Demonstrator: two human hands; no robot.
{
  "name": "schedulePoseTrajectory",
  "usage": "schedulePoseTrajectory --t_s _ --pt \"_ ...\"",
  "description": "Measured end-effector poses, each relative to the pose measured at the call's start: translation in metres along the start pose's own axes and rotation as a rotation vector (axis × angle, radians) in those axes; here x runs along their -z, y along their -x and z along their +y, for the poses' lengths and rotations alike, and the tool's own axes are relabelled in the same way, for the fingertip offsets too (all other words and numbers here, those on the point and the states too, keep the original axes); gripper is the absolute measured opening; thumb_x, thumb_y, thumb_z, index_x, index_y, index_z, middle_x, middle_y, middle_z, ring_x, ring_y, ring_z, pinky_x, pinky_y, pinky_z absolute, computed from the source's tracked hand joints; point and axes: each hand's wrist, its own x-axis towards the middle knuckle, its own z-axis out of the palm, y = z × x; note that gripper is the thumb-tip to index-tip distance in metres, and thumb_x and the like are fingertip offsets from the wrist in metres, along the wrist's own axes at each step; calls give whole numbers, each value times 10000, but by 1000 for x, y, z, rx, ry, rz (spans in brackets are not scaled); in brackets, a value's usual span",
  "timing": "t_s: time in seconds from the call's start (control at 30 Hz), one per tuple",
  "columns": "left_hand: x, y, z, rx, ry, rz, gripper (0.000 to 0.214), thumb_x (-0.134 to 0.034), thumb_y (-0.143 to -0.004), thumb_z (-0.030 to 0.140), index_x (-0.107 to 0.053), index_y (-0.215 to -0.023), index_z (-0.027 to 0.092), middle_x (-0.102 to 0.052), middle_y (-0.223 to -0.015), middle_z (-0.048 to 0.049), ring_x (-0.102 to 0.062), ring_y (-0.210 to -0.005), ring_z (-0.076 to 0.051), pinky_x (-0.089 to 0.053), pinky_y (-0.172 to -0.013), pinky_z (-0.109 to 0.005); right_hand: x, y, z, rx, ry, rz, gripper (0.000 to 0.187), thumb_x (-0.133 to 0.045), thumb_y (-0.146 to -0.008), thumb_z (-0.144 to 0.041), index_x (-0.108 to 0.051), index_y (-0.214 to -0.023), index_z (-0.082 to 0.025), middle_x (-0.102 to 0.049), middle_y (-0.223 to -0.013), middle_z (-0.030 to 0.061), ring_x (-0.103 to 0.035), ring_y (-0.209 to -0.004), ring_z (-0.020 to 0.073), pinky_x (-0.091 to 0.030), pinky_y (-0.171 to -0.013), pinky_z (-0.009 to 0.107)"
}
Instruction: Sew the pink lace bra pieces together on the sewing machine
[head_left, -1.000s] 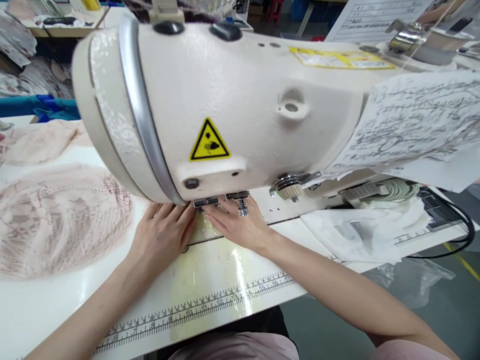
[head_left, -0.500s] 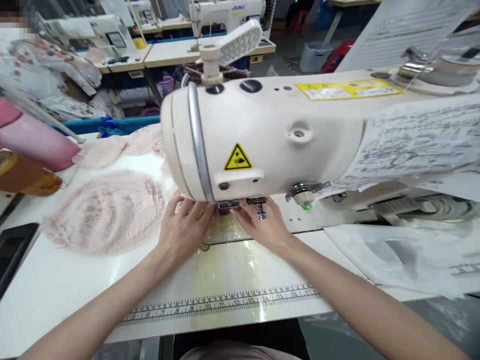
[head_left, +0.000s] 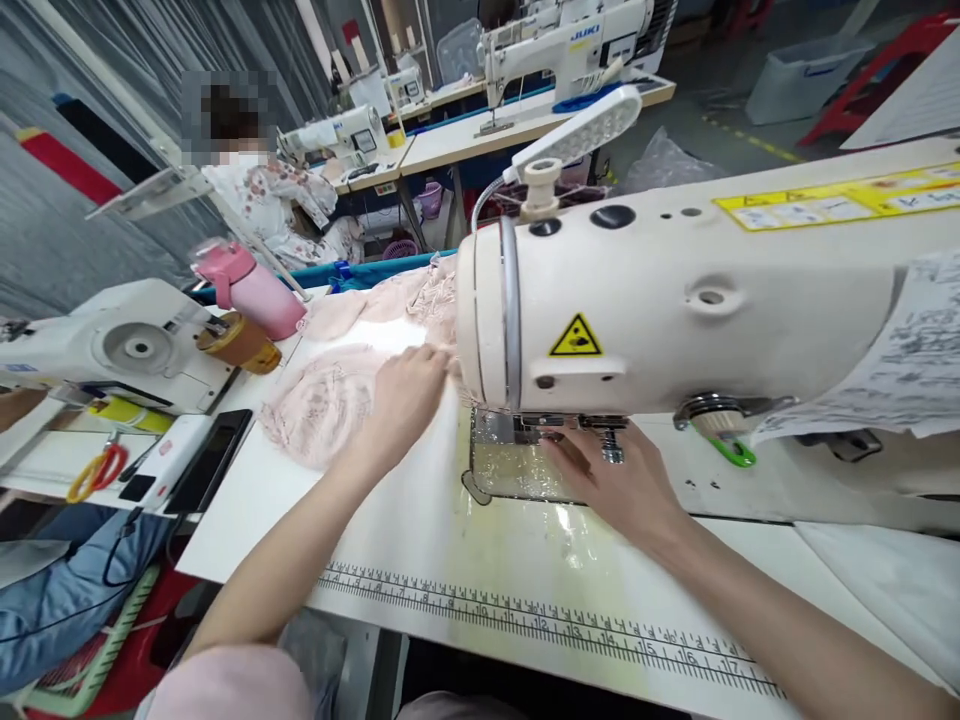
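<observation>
Beside the needle end of a white sewing machine (head_left: 645,300), my left hand (head_left: 412,390) has its fingers curled onto pale pink lacy fabric (head_left: 435,305), gripping its edge. That fabric runs behind the machine head, where part of it is hidden. A round piece of the same pink fabric (head_left: 319,405) lies flat to the left of this hand. Under the head, my right hand (head_left: 619,475) rests by the presser foot and the shiny needle plate (head_left: 517,470). Its thumb side shows; the other fingers are largely covered by the machine, so their grip is unclear.
Left of the table stand a pink bottle (head_left: 259,290), a brown-sleeved cup (head_left: 240,343) and a black phone (head_left: 210,460). A ruler strip (head_left: 525,615) runs along the front edge. Another white machine (head_left: 127,345) is at left; a person (head_left: 262,205) sits further back.
The view has swung left. My left hand has moved away from the presser foot, leftward and back to the pink fabric; my right hand stays near the foot.
</observation>
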Motion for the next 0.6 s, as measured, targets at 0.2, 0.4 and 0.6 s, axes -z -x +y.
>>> schedulePoseTrajectory --t_s 0.2,0.4,0.6 --pt "11 59 -26 231 -151 -66 258 -404 -915 236 -624 -801 165 -663 -783 -102 -622 -670 -227 -324 -487 -285 7 -6 -2 81 -27 6 349 -383 -984 -377 -707 -1006 -249 -720 -786 52 -590 -679 199 -457 -706 361" --pt "3 65 -25 318 -132 -71 288 -388 -922 298 -644 -896 171 -687 -875 -97 -642 -764 -234 -350 -533 -292 10 -5 -5 94 8 50 358 -392 -989 -350 -719 -968 -206 -657 -634 32 -570 -672 190 -448 -730 345" --pt "3 60 -25 408 -57 -78 326 -362 -908 296 -664 -864 182 -705 -929 -96 -636 -762 -230 -316 -528 -293 8 -5 -3 142 26 111 333 -404 -985 -296 -711 -929 -180 -660 -657 34 -579 -719 185 -429 -724 324"
